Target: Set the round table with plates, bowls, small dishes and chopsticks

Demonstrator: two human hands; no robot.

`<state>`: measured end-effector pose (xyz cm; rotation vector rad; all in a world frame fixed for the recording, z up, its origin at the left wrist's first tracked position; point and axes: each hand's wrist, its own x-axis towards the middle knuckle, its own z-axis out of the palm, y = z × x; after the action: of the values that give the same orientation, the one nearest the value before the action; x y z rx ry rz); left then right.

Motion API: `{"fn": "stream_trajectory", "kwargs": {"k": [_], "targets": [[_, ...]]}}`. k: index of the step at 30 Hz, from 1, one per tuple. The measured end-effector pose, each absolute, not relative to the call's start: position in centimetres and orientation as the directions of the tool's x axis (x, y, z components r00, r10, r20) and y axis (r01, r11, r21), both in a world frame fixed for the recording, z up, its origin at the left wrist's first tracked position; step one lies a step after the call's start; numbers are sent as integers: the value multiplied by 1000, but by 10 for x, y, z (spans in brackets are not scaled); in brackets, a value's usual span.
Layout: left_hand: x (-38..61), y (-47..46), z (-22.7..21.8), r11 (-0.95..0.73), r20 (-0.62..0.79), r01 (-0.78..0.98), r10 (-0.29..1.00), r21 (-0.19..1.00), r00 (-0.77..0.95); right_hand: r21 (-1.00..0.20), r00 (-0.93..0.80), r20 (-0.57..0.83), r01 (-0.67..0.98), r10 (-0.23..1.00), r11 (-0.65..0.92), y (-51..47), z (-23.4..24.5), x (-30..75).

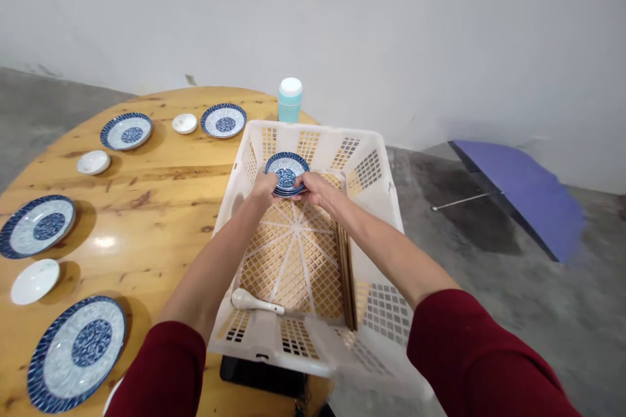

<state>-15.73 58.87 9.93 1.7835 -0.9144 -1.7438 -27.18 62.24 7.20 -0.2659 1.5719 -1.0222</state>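
Observation:
A small stack of blue-and-white plates (287,169) is held between my two hands, inside the far end of a white plastic basket (313,359). My left hand (265,187) grips the stack's left edge, thumb on the top plate. On the right edge, my right hand (313,187) has its thumb over the rim and fingers underneath. Below them shows the basket's lattice floor. A white spoon (257,301) lies at the basket's near left corner. Along the right wall inside lie several brown chopsticks (346,267), partly behind my right forearm.
On the round wooden table (161,221) stand several blue-rimmed plates (78,353) and small white dishes (92,162). A turquoise cup with a white lid (290,100) stands behind the basket. An open purple umbrella (528,195) rests on the floor at right. A black object (264,378) lies before the basket.

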Motion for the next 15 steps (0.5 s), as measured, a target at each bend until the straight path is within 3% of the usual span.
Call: {"fn": "stream_trajectory", "kwargs": {"k": [5, 15], "targets": [[-166, 574, 85, -632, -631, -10, -774, 775, 50, -726, -295, -685, 354, -666, 590, 597, 59, -273], [-165, 546, 41, -573, -570, 22, -810, 819, 140, -734, -294, -676, 343, -676, 585, 573, 46, -265]]}}
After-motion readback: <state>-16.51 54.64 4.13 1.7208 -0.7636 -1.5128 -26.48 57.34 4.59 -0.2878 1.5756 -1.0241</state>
